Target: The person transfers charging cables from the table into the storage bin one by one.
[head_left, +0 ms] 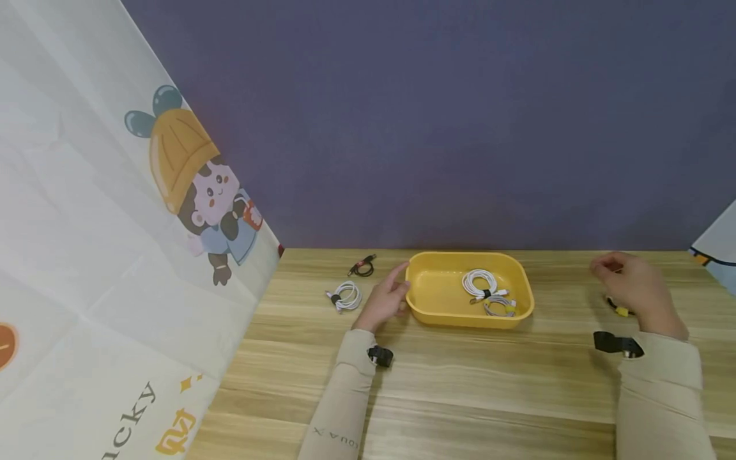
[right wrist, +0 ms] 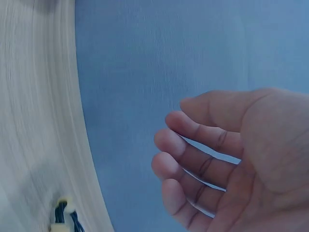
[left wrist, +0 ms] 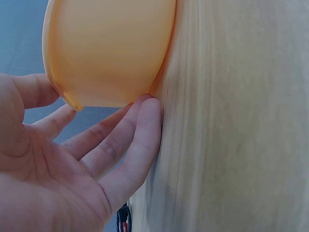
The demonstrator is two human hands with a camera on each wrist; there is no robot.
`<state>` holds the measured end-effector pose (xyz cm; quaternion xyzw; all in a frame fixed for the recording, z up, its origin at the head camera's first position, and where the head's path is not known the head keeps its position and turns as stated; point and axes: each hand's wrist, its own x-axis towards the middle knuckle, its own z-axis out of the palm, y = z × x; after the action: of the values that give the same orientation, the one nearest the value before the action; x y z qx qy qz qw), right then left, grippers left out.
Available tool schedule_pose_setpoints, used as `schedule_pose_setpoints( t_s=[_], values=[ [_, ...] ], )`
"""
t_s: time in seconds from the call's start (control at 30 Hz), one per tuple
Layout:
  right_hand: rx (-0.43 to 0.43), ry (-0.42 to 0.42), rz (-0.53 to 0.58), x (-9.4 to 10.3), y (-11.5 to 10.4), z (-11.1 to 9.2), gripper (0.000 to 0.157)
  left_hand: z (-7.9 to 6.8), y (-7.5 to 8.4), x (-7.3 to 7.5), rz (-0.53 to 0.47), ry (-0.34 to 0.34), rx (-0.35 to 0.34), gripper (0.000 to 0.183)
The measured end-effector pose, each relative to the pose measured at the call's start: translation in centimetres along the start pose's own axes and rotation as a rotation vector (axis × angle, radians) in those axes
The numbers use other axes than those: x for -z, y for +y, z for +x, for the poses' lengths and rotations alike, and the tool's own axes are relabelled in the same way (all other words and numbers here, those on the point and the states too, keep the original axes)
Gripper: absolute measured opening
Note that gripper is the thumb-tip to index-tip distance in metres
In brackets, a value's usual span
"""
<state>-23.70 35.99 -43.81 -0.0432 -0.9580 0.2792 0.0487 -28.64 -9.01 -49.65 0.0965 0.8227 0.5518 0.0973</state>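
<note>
A yellow plastic bin (head_left: 437, 319) stands on the wooden table, holding a coiled white cable (head_left: 478, 281) and a coiled grey cable (head_left: 499, 309) with a yellow tie at its right side. My left hand (head_left: 382, 301) is at the bin's left end. Its thumb and fingertips touch the rim and end wall, the lower fingers (left wrist: 145, 130) reaching down near the tabletop. Over to the right, my right hand (head_left: 635, 287) is raised above the table, fingers loosely bent and holding nothing. Below it lies a black cable with a yellow tie (head_left: 622, 311), partly hidden by the hand.
Left of the bin lie a coiled white cable (head_left: 346, 297) with a black tie and a small black cable (head_left: 362, 266) with a red tag. A dark blue panel (head_left: 460, 128) rises behind the table (head_left: 489, 396). A printed white sheet (head_left: 69, 191) hangs at the left.
</note>
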Motion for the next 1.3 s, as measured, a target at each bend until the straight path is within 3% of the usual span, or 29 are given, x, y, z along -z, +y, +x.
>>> schedule_pose_setpoints(
  t_s=[0.2, 0.6, 0.87, 1.1, 1.3],
  values=[
    [-0.023, -0.003, -0.025, 0.6, 1.7, -0.4, 0.056, 0.0, 0.1, 0.1, -0.014, -0.011, 0.003, 0.050],
    [-0.101, -0.186, -0.031, 0.7, 4.7, -0.5, 0.063, 0.0, 0.3, 0.1, 0.009, -0.003, 0.006, 0.050],
    [-0.139, -0.227, -0.043, 0.1, 5.7, -0.5, 0.051, 0.0, 0.1, 0.0, 0.022, 0.000, 0.007, 0.050],
    [-0.299, -0.297, -0.020, -0.1, 6.0, -0.8, 0.068, 0.1, -0.1, -0.2, 0.027, 0.001, 0.014, 0.050],
    [-0.332, -0.297, -0.073, -0.5, 5.9, -0.6, 0.075, 0.0, 0.1, -0.2, 0.032, 0.001, 0.011, 0.051]
  ],
)
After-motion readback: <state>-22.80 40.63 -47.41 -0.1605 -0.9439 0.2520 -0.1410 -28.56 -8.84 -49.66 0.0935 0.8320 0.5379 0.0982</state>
